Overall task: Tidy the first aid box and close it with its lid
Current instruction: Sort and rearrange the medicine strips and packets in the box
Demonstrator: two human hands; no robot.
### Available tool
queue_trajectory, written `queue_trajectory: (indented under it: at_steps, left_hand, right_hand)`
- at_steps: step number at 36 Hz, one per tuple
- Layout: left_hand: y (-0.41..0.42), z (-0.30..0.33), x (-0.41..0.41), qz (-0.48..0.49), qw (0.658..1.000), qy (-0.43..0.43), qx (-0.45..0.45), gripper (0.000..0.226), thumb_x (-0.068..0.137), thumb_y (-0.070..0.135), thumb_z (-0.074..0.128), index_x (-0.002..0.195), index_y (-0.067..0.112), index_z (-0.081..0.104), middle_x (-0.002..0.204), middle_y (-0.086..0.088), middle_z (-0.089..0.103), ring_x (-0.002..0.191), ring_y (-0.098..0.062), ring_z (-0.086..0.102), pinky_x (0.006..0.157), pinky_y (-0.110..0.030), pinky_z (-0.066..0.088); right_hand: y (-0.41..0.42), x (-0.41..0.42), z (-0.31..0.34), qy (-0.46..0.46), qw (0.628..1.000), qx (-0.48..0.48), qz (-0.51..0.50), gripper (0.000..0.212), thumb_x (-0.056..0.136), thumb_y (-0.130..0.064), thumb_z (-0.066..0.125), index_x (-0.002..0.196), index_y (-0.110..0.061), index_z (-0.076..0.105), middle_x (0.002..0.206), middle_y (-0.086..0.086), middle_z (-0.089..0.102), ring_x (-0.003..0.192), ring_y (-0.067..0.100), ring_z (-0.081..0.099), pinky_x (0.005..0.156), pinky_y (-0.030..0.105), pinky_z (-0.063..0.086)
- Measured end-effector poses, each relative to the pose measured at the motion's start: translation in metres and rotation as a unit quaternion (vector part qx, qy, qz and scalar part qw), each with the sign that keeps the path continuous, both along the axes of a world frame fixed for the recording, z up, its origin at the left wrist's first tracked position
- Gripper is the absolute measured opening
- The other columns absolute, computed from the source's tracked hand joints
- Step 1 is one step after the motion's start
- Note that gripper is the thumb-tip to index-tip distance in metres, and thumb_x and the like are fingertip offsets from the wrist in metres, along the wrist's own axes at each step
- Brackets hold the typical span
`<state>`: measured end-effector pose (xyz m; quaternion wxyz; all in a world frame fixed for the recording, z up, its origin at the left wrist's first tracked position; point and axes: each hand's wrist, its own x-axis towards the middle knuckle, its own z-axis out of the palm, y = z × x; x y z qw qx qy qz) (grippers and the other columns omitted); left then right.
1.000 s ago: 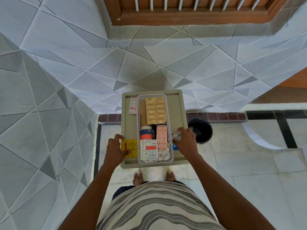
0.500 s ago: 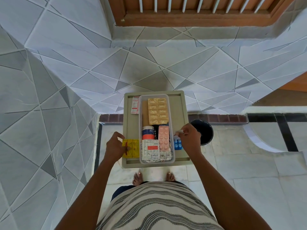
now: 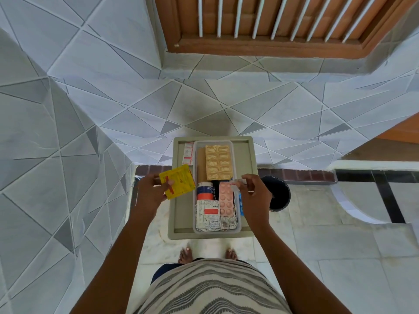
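Hands over the first aid box [image 3: 237,230]
Left hand [image 3: 149,193] grips a yellow sachet [image 3: 177,182] — right hand [image 3: 255,196] pinches a small clear packet [image 3: 235,184].

Bright, even daylight; soft faint shadows; strong wide-angle bending at the edges; mild overall softness

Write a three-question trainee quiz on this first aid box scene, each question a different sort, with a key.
1. True or false: the left hand holds the yellow packet lifted off the tray.
2. Multiple choice: the gold blister pack lies at which end of the clear box? A) far end B) near end C) outside it
3. Fill in: the strip beside the tape roll, under the right hand, is coloured ____.

Key: 1 true; 2 A; 3 pink (the pink blister strip).
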<state>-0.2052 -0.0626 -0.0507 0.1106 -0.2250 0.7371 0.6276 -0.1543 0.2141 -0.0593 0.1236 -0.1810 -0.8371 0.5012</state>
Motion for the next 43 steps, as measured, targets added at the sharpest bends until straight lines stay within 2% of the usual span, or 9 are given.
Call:
queue_trajectory:
  at_steps: [7,11,21,26,30,32,34,40,43]
  left_hand:
    - [0.043,0.014,-0.030,-0.056,0.997,0.048,-0.034,0.038,0.082,0.009,0.080,0.116,0.003,0.065,0.102,-0.016,0.070,0.091,-0.034,0.072,0.071,-0.041,0.063]
    - [0.067,0.017,-0.053,-0.071,0.987,0.074,-0.125,0.041,0.076,0.022,0.085,0.111,0.009,0.068,0.095,-0.004,0.070,0.076,-0.011,0.067,0.048,-0.007,0.047]
    - [0.105,0.009,-0.096,-0.031,0.987,0.050,-0.148,0.042,0.075,0.019,0.087,0.110,0.011,0.065,0.098,-0.005,0.072,0.075,-0.012,0.063,0.049,-0.007,0.038]
    - [0.119,-0.001,-0.103,-0.026,0.986,0.067,-0.153,0.035,0.078,0.012,0.084,0.106,0.006,0.064,0.077,0.006,0.060,0.060,0.003,0.053,0.046,-0.001,0.037]
    - [0.121,-0.012,-0.106,-0.066,0.977,0.075,-0.191,0.034,0.076,0.015,0.085,0.103,0.007,0.065,0.080,0.002,0.065,0.066,-0.004,0.059,0.057,-0.004,0.043]
    - [0.123,-0.019,-0.106,-0.083,0.971,0.082,-0.208,0.033,0.073,0.016,0.086,0.098,0.010,0.065,0.085,-0.004,0.070,0.073,-0.017,0.068,0.069,-0.031,0.059]
    - [0.124,-0.024,-0.107,-0.098,0.964,0.088,-0.230,0.032,0.074,0.018,0.086,0.096,0.011,0.064,0.088,-0.006,0.070,0.080,-0.023,0.069,0.073,-0.044,0.059]
    - [0.129,-0.019,-0.105,-0.130,0.949,0.105,-0.269,0.041,0.084,0.021,0.079,0.118,0.007,0.061,0.110,-0.011,0.069,0.110,-0.025,0.059,0.078,-0.026,0.040]
    - [0.130,-0.016,-0.107,-0.136,0.944,0.109,-0.282,0.040,0.084,0.021,0.078,0.117,0.008,0.059,0.105,-0.012,0.070,0.106,-0.027,0.063,0.077,-0.032,0.048]
  right_hand:
    - [-0.010,-0.015,-0.003,-0.026,0.997,0.011,0.068,0.026,0.092,-0.009,0.066,0.116,-0.019,0.070,0.104,-0.003,0.073,0.086,0.002,0.067,0.073,0.008,0.049]
    - [-0.013,-0.022,-0.002,-0.023,0.997,0.018,0.071,0.030,0.093,-0.006,0.064,0.119,-0.020,0.069,0.104,-0.002,0.071,0.088,0.007,0.067,0.080,0.025,0.055]
    - [-0.013,-0.060,0.003,-0.062,0.997,0.013,0.041,0.036,0.095,-0.005,0.060,0.127,-0.022,0.066,0.107,-0.004,0.068,0.093,0.012,0.067,0.085,0.037,0.059]
    - [-0.011,-0.072,-0.002,-0.077,0.997,0.015,0.027,0.038,0.091,-0.006,0.067,0.122,-0.026,0.066,0.099,-0.001,0.072,0.085,0.013,0.069,0.078,0.039,0.060]
    - [-0.011,-0.073,-0.006,-0.089,0.996,-0.005,0.009,0.032,0.085,-0.010,0.076,0.110,-0.027,0.065,0.090,-0.005,0.070,0.074,0.013,0.070,0.066,0.041,0.062]
    - [-0.013,-0.072,-0.007,-0.090,0.996,-0.006,0.007,0.028,0.083,-0.010,0.077,0.102,-0.026,0.066,0.091,-0.005,0.070,0.070,0.014,0.071,0.065,0.044,0.061]
    - [-0.016,-0.072,-0.010,-0.088,0.996,-0.001,0.001,0.023,0.082,-0.012,0.079,0.097,-0.024,0.067,0.092,-0.005,0.069,0.071,0.013,0.071,0.067,0.044,0.061]
    - [-0.025,-0.073,-0.004,-0.100,0.995,0.021,-0.014,0.014,0.081,-0.013,0.078,0.094,-0.016,0.072,0.089,-0.001,0.071,0.077,0.009,0.068,0.071,0.031,0.059]
    - [-0.029,-0.072,-0.003,-0.110,0.993,0.030,-0.028,0.014,0.081,-0.015,0.079,0.094,-0.014,0.073,0.087,0.001,0.071,0.075,0.008,0.065,0.069,0.016,0.051]
